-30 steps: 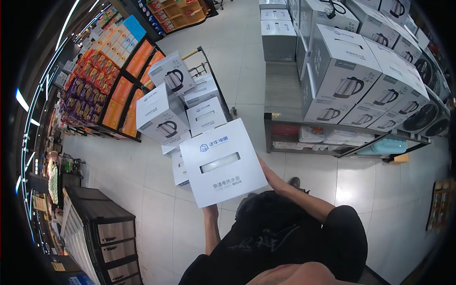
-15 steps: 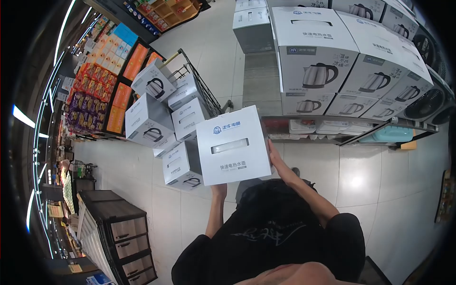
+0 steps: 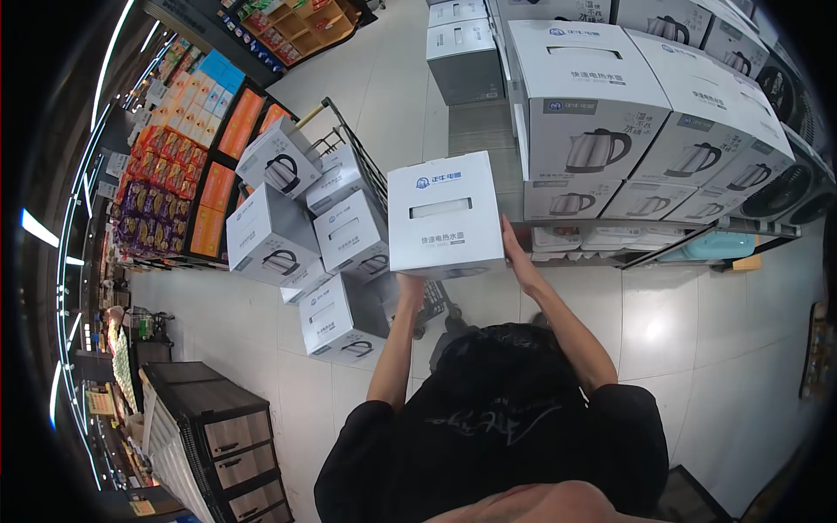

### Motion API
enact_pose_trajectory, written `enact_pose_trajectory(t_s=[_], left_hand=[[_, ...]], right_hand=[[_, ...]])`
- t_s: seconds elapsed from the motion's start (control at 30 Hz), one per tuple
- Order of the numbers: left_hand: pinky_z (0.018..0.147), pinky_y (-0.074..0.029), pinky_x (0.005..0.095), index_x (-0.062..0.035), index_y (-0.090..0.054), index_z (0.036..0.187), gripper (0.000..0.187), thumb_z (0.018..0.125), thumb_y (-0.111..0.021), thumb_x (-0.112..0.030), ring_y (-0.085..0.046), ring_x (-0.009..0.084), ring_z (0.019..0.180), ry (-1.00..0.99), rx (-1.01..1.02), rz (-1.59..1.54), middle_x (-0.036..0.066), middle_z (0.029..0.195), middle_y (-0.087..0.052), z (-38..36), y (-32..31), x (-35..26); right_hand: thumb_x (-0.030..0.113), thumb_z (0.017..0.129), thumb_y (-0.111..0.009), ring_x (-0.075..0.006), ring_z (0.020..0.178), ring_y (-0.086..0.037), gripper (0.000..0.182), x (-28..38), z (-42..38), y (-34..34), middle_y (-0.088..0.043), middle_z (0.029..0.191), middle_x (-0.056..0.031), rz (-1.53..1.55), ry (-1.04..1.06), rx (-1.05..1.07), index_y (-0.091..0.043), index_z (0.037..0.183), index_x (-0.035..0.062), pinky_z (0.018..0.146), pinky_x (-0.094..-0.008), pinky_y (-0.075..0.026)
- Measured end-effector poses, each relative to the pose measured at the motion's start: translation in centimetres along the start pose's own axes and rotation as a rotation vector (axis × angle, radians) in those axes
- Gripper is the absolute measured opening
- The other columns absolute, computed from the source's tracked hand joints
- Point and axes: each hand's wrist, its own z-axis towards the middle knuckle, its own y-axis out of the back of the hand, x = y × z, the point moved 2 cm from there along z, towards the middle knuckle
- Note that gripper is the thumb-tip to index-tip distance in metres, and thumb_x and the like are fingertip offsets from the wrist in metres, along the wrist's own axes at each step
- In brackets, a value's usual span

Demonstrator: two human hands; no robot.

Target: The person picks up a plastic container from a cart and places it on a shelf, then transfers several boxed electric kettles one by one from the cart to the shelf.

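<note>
A white electric kettle box (image 3: 445, 209) with blue print and a slot in its top is held out in front of me, between the cart and the shelf display. My right hand (image 3: 518, 255) is pressed along its right side. At its lower left corner, my left hand (image 3: 410, 285) supports it from below, with the fingers mostly hidden by the box. Left of it, several similar boxes are piled in a shopping cart (image 3: 362, 148), one kettle box (image 3: 272, 235) leaning among them. On the right stands a stack of kettle boxes (image 3: 597, 139).
A grey platform (image 3: 482, 144) lies beyond the held box. Snack packs (image 3: 166, 166) fill a rack at left. A dark drawer cabinet (image 3: 235, 436) stands at lower left. Fans (image 3: 780, 187) and a light-blue plastic item (image 3: 719, 245) are at far right.
The held kettle box has moved away from my body and slightly right, with both hands still on it. More of the cart's lower end shows beneath it.
</note>
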Motion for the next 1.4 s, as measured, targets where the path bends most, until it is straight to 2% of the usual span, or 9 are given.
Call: enact_pose_trajectory(t_s=[0.17,0.3,0.6,0.7,0.9,0.97,1.0,1.1,1.4], left_hand=[[0.107,-0.031,0.0366,-0.0100,-0.033,0.142,0.052,0.099,-0.034,-0.038,-0.038,0.0215,0.131,0.093,0.065,0.035,0.005,0.143,-0.039,4.5,-2.1,0.4],[0.107,-0.030,0.0356,-0.0088,-0.035,0.141,0.054,0.098,-0.035,-0.041,-0.036,0.0201,0.132,0.155,0.124,0.075,0.005,0.143,-0.040,7.0,-2.9,0.7],[0.107,-0.027,0.0353,-0.0052,-0.042,0.136,0.057,0.097,-0.034,-0.047,-0.038,0.0199,0.129,0.179,0.181,0.165,0.005,0.138,-0.045,7.6,-5.9,-1.2],[0.108,-0.025,0.0349,-0.0053,-0.039,0.138,0.059,0.097,-0.033,-0.048,-0.033,0.0196,0.132,0.195,0.167,0.141,0.006,0.141,-0.041,8.5,-4.4,1.3],[0.111,-0.019,0.0343,-0.0058,-0.032,0.142,0.061,0.098,-0.032,-0.048,-0.025,0.0191,0.137,0.147,0.401,0.081,0.007,0.145,-0.035,7.8,-2.3,2.7],[0.111,-0.020,0.0342,-0.0053,-0.031,0.143,0.059,0.099,-0.036,-0.045,-0.027,0.0193,0.135,0.154,0.461,0.036,0.009,0.145,-0.036,6.7,-2.3,0.9],[0.107,-0.026,0.0328,-0.0022,-0.031,0.141,0.056,0.096,-0.050,-0.030,-0.036,0.0202,0.130,-0.025,0.535,0.285,0.011,0.140,-0.041,6.7,-1.7,1.0],[0.102,-0.033,0.0321,-0.0006,-0.032,0.140,0.059,0.090,-0.060,-0.014,-0.043,0.0212,0.123,-0.032,0.601,0.478,0.012,0.133,-0.046,7.3,-1.6,2.6],[0.097,-0.038,0.0309,0.0000,-0.035,0.136,0.056,0.088,-0.062,-0.011,-0.049,0.0190,0.115,-0.134,0.575,0.550,0.011,0.126,-0.052,10.8,-4.5,3.1]], right_hand=[[0.061,0.094,-0.029,-0.0205,0.143,-0.006,0.080,-0.7,2.7,0.4,-0.005,0.157,-0.0061,0.026,0.008,-0.160,-0.001,0.150,0.0110,0.114,-0.0355,-0.006],[0.054,0.098,-0.026,-0.0213,0.140,-0.018,0.065,-0.8,3.9,0.3,-0.023,0.152,-0.0067,0.099,-0.017,-0.300,-0.019,0.150,0.0149,0.113,-0.0373,-0.014],[0.052,0.099,-0.027,-0.0237,0.137,-0.024,0.067,-4.8,5.3,2.8,-0.028,0.150,-0.0080,0.207,0.094,-0.349,-0.020,0.147,0.0064,0.112,-0.0404,-0.018],[0.044,0.094,-0.050,-0.0200,0.135,-0.029,0.070,-4.5,2.8,3.2,-0.033,0.145,-0.0054,0.258,0.162,-0.240,-0.020,0.148,0.0114,0.111,-0.0353,-0.021],[0.011,0.079,-0.073,-0.0224,0.108,-0.059,0.059,-3.5,-0.1,1.5,-0.055,0.124,-0.0147,-0.636,0.204,-0.489,-0.046,0.130,0.0003,0.078,-0.0333,-0.050],[0.013,0.080,-0.072,-0.0238,0.091,-0.065,0.043,-3.2,0.5,2.7,-0.061,0.108,-0.0163,-0.747,0.228,-0.535,-0.055,0.117,-0.0011,0.071,-0.0319,-0.052],[0.013,0.080,-0.071,-0.0245,0.083,-0.067,0.035,-2.5,0.9,2.6,-0.065,0.100,-0.0171,-0.800,0.240,-0.556,-0.060,0.110,-0.0018,0.067,-0.0312,-0.052],[0.014,0.082,-0.069,-0.0276,0.067,-0.066,0.021,-0.5,1.3,2.1,-0.067,0.081,-0.0156,-0.851,0.278,-0.623,-0.065,0.096,-0.0002,0.062,-0.0330,-0.052],[0.031,0.087,-0.061,-0.0327,0.059,-0.063,0.025,0.7,3.4,3.4,-0.064,0.066,-0.0126,-1.335,0.360,-0.731,-0.065,0.078,0.0080,0.052,-0.0415,-0.047]])
